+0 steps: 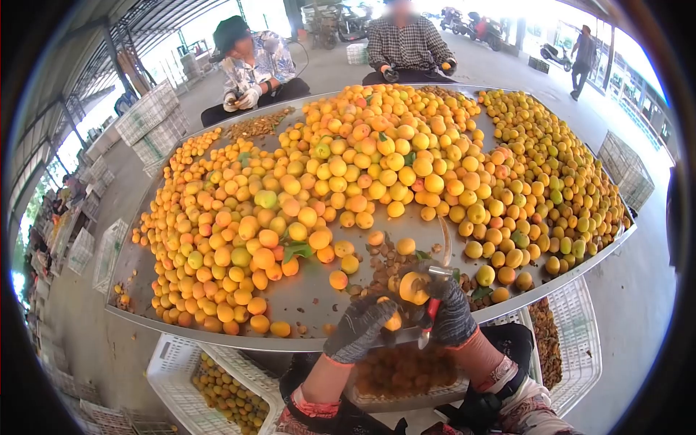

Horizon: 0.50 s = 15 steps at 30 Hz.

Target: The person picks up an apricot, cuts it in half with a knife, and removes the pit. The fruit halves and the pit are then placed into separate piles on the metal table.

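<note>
In grey knit gloves, both my hands meet over the near edge of a metal table (319, 279) heaped with apricots (348, 152). Closed around a cut-looking apricot (392, 320) is my left hand (360, 328). My right hand (454, 317) grips a red-handled tool (432, 310), its metal showing above and below the fist; its exact kind I cannot tell. Another apricot (413, 288) sits at the right hand's fingertips. Just beyond the hands lies a scatter of brown apricot pits (384, 266), with a few loose apricots around it.
Below the table edge stand a white crate (168, 362) of greenish apricots, a container of orange fruit pieces (406, 373) and a crate (580, 333) of brown pits. Two people (254, 61) (406, 40) sit across the table, one holding an apricot. Another person (583, 61) walks behind.
</note>
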Each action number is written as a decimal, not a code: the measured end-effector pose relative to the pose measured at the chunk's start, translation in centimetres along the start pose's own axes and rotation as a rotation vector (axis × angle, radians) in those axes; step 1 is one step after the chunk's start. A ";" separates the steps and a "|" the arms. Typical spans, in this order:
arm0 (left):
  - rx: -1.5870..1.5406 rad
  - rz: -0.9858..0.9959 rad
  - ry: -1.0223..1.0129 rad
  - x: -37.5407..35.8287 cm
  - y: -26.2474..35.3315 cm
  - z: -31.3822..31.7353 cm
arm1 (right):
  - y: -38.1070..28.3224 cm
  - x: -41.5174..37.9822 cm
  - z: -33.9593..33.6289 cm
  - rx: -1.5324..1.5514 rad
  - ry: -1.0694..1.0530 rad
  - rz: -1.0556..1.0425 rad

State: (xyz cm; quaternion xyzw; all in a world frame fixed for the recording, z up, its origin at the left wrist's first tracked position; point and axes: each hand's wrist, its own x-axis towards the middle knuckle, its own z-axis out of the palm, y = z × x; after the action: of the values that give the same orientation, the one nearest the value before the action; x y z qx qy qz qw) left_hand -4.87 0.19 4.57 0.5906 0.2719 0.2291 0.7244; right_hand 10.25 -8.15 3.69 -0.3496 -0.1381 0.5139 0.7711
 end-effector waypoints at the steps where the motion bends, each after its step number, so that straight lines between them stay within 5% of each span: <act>1: 0.030 -0.215 -0.085 -0.5 1.4 0.3 | -0.6 -0.3 -0.2 -0.012 -0.001 0.021; 2: 0.032 -0.215 -0.091 -0.4 1.4 0.4 | -1.0 -0.4 -0.8 -0.011 0.002 0.015; 4: 0.324 -0.131 -0.533 -0.5 1.2 0.6 | -1.9 -0.5 -2.3 -0.313 -0.047 0.060; 5: 0.544 0.182 -0.520 -0.6 -0.3 1.0 | -1.7 -0.1 -3.1 -0.331 -0.043 0.017; 9: 0.642 0.321 -0.607 -0.1 0.6 1.5 | -1.2 0.2 -4.4 -0.571 -0.033 -0.161; 11: 0.400 0.241 -0.402 0.2 0.4 1.7 | -2.3 -0.5 -2.2 -0.152 -0.070 0.094; 15: 0.041 0.121 -0.071 0.5 0.1 2.3 | -0.8 -0.6 -1.1 -0.200 -0.094 0.025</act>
State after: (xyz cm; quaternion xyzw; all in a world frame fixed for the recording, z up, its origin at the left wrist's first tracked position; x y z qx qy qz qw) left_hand -2.95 -1.17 4.92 0.6286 0.2145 0.2457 0.7061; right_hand 11.20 -9.28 3.48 -0.4022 -0.2203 0.5230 0.7185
